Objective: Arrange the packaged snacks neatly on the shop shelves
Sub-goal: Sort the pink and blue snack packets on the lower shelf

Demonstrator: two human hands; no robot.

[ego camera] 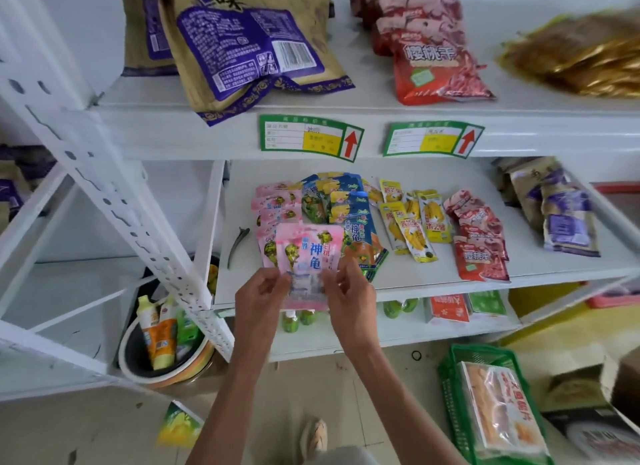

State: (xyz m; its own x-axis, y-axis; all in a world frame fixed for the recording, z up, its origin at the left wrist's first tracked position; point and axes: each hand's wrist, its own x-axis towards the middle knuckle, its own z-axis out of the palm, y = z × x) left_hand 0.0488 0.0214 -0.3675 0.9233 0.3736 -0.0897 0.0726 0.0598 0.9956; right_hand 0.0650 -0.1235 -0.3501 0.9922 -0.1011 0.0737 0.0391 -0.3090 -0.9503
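Note:
Both my hands hold one pink snack packet (309,256) over the front edge of the middle shelf (433,277). My left hand (260,289) pinches its lower left side and my right hand (349,288) pinches its lower right side. Behind it lies a row of matching pink packets (275,208), then blue packets (346,204), yellow banana packets (412,222) and red packets (479,239) to the right. The held packet hides the front of the pink row.
A grey hair clip (237,241) lies left of the pink row. Purple bags (557,208) sit at the shelf's right end. Big bags fill the top shelf (346,100). A green basket (481,405) and a bucket (162,346) stand on the floor.

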